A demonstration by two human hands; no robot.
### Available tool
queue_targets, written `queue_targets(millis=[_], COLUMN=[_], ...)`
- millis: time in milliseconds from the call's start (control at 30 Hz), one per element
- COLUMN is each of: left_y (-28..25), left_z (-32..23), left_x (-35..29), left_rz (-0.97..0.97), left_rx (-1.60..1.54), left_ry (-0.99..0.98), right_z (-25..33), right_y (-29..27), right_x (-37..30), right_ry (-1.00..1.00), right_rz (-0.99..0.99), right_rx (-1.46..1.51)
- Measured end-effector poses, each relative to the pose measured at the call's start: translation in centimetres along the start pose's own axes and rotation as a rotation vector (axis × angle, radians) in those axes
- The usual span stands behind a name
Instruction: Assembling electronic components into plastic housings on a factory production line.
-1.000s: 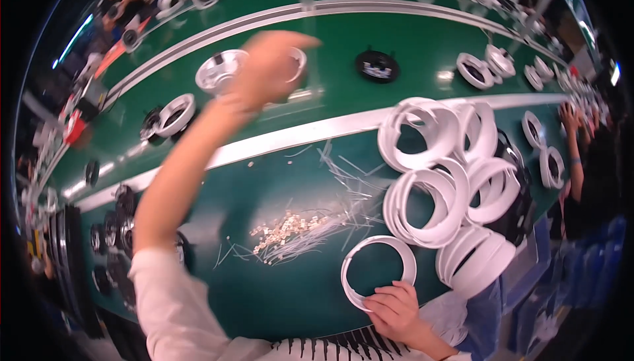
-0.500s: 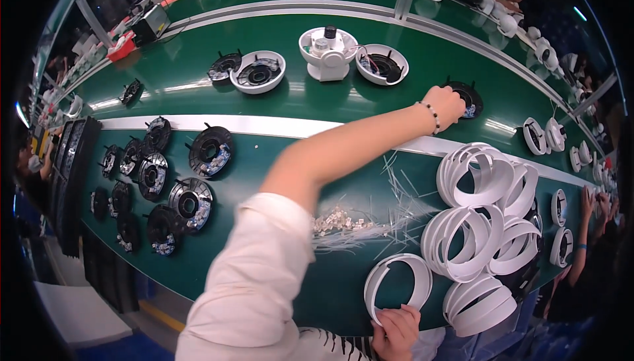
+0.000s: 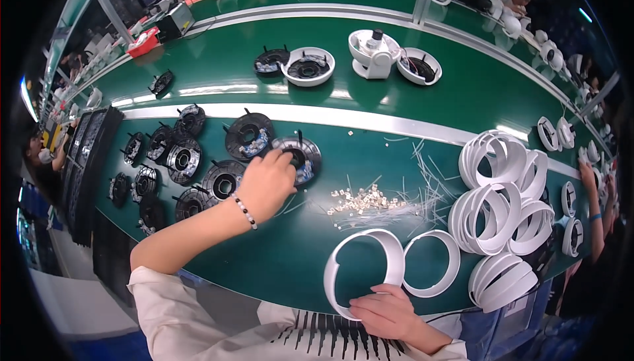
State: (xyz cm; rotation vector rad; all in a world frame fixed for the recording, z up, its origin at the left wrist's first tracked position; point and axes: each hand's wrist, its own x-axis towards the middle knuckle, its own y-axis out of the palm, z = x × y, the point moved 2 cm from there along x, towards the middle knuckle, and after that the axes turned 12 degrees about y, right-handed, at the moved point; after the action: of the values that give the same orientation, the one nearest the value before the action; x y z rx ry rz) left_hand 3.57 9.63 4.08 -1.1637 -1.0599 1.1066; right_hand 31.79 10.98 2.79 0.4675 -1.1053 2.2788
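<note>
My left hand [image 3: 267, 186], with a beaded bracelet at the wrist, has its fingers closed on a black round base plate [image 3: 306, 163] carrying a small circuit board. Part of that plate is hidden by the fingers. Beside it lie several similar black plates, the closest being one [image 3: 249, 135] just behind and to the left. At the near edge of the bench, my right hand [image 3: 383, 311] grips the lower rim of a white plastic ring [image 3: 395, 259], which stands on its edge. Another white ring [image 3: 456, 265] stands just right of the held one.
Small white connectors [image 3: 363, 201] and thin clear strips [image 3: 429, 193] are strewn across the middle. Stacked white rings [image 3: 485, 219] stand at right. Beyond the metal rail [image 3: 317, 117] are white camera housings [image 3: 373, 57] and bowl-shaped shells [image 3: 310, 77]. Another person's arm [image 3: 596, 216] reaches in at far right.
My left hand has come from the far right, past the rail, to the left-hand group, bringing a black plate. The right hand's ring now stands left of another ring; the view has shifted.
</note>
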Motion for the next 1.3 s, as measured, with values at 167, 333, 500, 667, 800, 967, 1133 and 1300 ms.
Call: queue_targets(millis=[167,333,500,667,800,967,1133,1300], left_y=[-4.1,1.1,8.0,6.1,3.7,0.0,-2.9,-0.9], left_z=[5.4,24.7,27.5,26.9,26.0,19.1,4.4,-4.7], left_x=[6.4,13.2,18.9,17.0,15.0,7.7,0.7,-0.7], left_rz=[-0.031,-0.41,-0.117,-0.19,-0.438,-0.979,-1.021,-1.063], left_rx=[-0.641,-0.211,-0.283,-0.285,-0.352,-0.787,-1.584,-1.802], left_ry=[-0.196,-0.588,-0.826,-0.835,-0.725,-0.607,-0.339,-0.244], right_z=[-0.4,0.8,1.0,0.9,1.2,0.8,-0.6,-1.8], right_y=[1.2,2.1,1.4,1.6,1.3,1.8,0.0,0.7], right_x=[0.2,0.0,1.7,5.4,5.0,3.6,4.8,8.9], right_ry=[0.127,0.19,0.368,0.674,0.748,0.648,0.541,0.565], right_rz=[0.059,0.25,0.196,0.311,0.396,0.386,-0.069,-0.412], right_rx=[-0.021,-0.066,-0.183,-0.327,-0.2,-0.245,0.221,0.997])
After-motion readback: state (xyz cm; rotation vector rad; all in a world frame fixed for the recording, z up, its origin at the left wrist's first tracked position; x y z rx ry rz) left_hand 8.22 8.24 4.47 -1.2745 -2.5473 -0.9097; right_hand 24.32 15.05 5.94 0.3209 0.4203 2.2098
